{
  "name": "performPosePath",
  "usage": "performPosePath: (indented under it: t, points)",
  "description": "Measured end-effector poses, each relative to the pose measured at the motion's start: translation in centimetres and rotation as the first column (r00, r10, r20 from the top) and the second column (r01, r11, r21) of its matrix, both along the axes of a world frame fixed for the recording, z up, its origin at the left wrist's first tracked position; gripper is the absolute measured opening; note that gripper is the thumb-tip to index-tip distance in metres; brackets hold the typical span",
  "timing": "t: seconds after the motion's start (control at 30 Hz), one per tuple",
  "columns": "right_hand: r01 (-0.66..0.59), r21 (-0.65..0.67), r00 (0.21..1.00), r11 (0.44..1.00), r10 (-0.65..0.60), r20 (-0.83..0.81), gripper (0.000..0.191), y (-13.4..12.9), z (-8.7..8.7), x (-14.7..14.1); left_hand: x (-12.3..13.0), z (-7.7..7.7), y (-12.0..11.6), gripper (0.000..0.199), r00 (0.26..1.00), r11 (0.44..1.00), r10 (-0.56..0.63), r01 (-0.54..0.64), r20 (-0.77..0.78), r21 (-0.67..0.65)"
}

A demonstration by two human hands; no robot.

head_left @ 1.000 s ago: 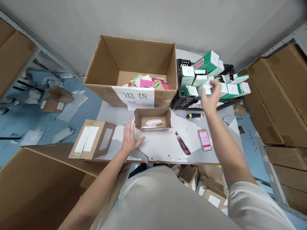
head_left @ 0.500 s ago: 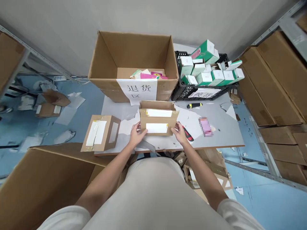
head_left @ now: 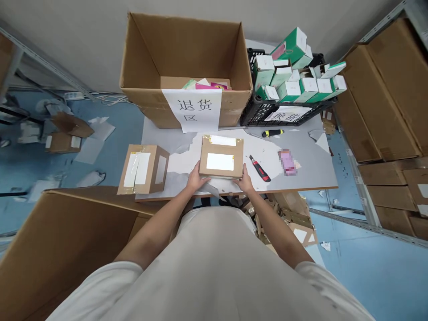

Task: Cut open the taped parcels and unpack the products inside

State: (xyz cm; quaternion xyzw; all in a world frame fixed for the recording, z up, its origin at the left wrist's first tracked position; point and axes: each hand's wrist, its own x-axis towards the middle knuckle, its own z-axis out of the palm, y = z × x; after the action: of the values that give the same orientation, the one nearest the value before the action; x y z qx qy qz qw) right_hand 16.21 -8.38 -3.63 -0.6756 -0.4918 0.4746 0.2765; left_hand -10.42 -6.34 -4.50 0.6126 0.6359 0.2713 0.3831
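Between my hands is a small cardboard box [head_left: 204, 150] with two white labels, its top flaps folded down. My left hand [head_left: 197, 178] grips its lower left corner, and my right hand [head_left: 244, 179] grips the lower right corner. Just right of the box lies a red and black utility knife [head_left: 260, 169]. A yellow and black knife [head_left: 272, 133] lies farther back, near the crate. On the left of the table [head_left: 310, 171] stands another taped box [head_left: 159, 154] with a split white label.
A large open carton [head_left: 143, 100] with a paper sign stands at the back. Beside it a black crate [head_left: 249, 117] holds several green and white boxes. A blurred pink item [head_left: 287, 162] lies at the right. A big open carton [head_left: 67, 240] is at the lower left.
The small box's open top flaps have come down. My hands now hold the box lower at its corners. The view has shifted slightly.
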Motion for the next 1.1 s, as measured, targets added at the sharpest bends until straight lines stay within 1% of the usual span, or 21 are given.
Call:
performPosePath:
  t: [0.07,0.13,0.23,0.33,0.4,0.5,0.6,0.67,0.77,0.83,0.9,0.93,1.0,1.1]
  points:
    - [0.048,0.033,0.993,0.998,-0.051,0.103,0.091,-0.1,-0.2,-0.6,0.3,-0.1,0.1,0.092,0.999,1.0,0.018,-0.019,-0.042,-0.021]
    - [0.09,0.065,0.98,0.994,-0.101,0.174,0.083,-0.3,-0.2,-1.3,0.4,-0.1,0.2,0.088,0.996,0.999,0.024,-0.027,-0.083,-0.037]
    - [0.106,0.107,0.973,0.989,-0.125,0.194,0.08,-0.9,0.2,-1.9,0.0,0.3,-0.1,0.088,0.995,1.0,-0.011,0.009,-0.096,-0.018]
    - [0.149,0.205,0.96,0.967,-0.191,0.203,0.082,-1.8,1.5,-1.9,-0.3,1.6,-0.8,0.081,0.996,0.996,-0.024,0.031,-0.08,0.083]
    - [0.198,0.265,0.941,0.944,-0.259,0.219,0.08,-2.6,2.9,-1.7,0.1,2.8,-1.5,0.072,0.996,0.988,-0.017,0.03,-0.086,0.154]
    - [0.273,0.37,0.897,0.888,-0.374,0.236,0.076,-4.8,5.8,-0.8,1.9,5.1,-2.5,0.062,0.997,0.972,-0.043,0.056,-0.06,0.227]
    - [0.349,0.486,0.827,0.801,-0.507,0.242,0.073,-8.4,8.4,0.6,4.8,7.2,-3.2,0.064,0.988,0.952,-0.156,0.146,0.016,0.27]
    - [0.414,0.52,0.769,0.747,-0.593,0.239,0.07,-11.1,9.6,1.5,7.0,8.1,-3.8,0.061,0.973,0.94,-0.224,0.202,0.053,0.274]
    - [0.531,0.521,0.646,0.668,-0.717,0.262,0.062,-14.8,10.4,2.5,10.2,8.6,-5.0,0.043,0.949,0.926,-0.309,0.286,0.06,0.248]
    - [0.585,0.519,0.544,0.623,-0.776,0.319,0.052,-16.8,10.8,3.2,12.0,8.4,-5.9,0.028,0.919,0.897,-0.393,0.376,0.029,0.232]
    - [0.601,0.52,0.463,0.607,-0.795,0.392,0.042,-18.7,11.1,3.9,13.5,8.1,-6.8,0.021,0.868,0.846,-0.496,0.484,-0.006,0.225]
    - [0.598,0.522,0.439,0.608,-0.794,0.421,0.038,-19.6,11.2,4.4,14.1,7.9,-7.2,0.022,0.838,0.815,-0.545,0.535,-0.015,0.223]
    - [0.585,0.539,0.42,0.606,-0.795,0.437,0.037,-21.5,11.3,5.4,15.2,7.4,-7.6,0.024,0.773,0.753,-0.635,0.622,-0.013,0.215]
    - [0.575,0.573,0.45,0.584,-0.811,0.375,0.039,-24.5,11.1,7.2,17.0,6.8,-7.6,0.027,0.675,0.674,-0.735,0.718,0.061,0.174]
